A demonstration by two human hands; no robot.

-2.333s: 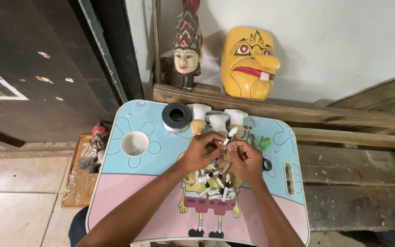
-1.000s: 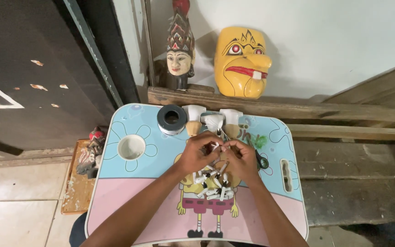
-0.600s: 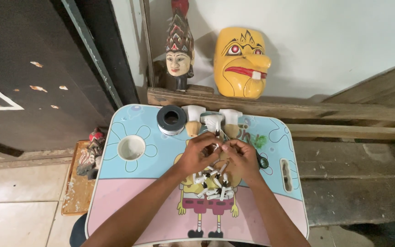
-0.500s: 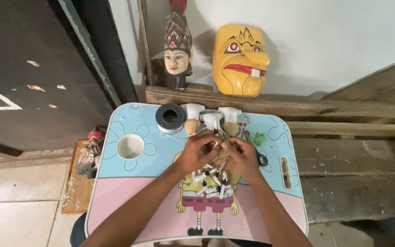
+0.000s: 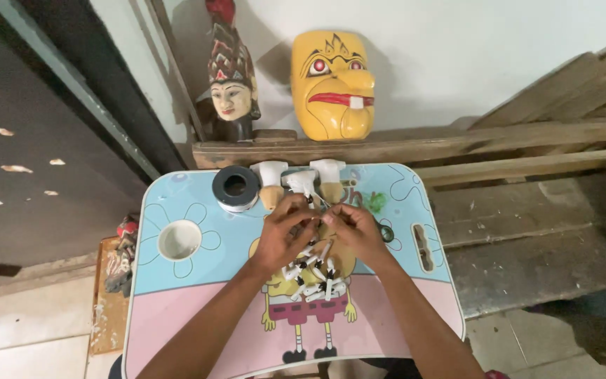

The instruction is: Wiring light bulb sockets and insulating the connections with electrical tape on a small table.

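Both my hands meet over the middle of a small cartoon-printed lap table [image 5: 198, 309]. My left hand [image 5: 282, 235] and my right hand [image 5: 354, 231] pinch a small white piece [image 5: 315, 222] between their fingertips. Below the hands lies a heap of several small white and dark parts [image 5: 311, 278]. A roll of black tape [image 5: 236, 188] rests at the table's far edge, left of three small white-topped wooden pieces [image 5: 272, 181].
A round cup hole [image 5: 179, 239] sits in the table's left side and a slot [image 5: 422, 247] on its right. Behind, a wooden ledge holds a yellow mask [image 5: 332, 84] and a carved crowned head [image 5: 231, 84]. Rough planks [image 5: 527, 210] lie to the right, a cluttered board [image 5: 110, 295] at left.
My hands have stayed together over the heap, working the small white piece with slight finger shifts. The view has drifted a little.
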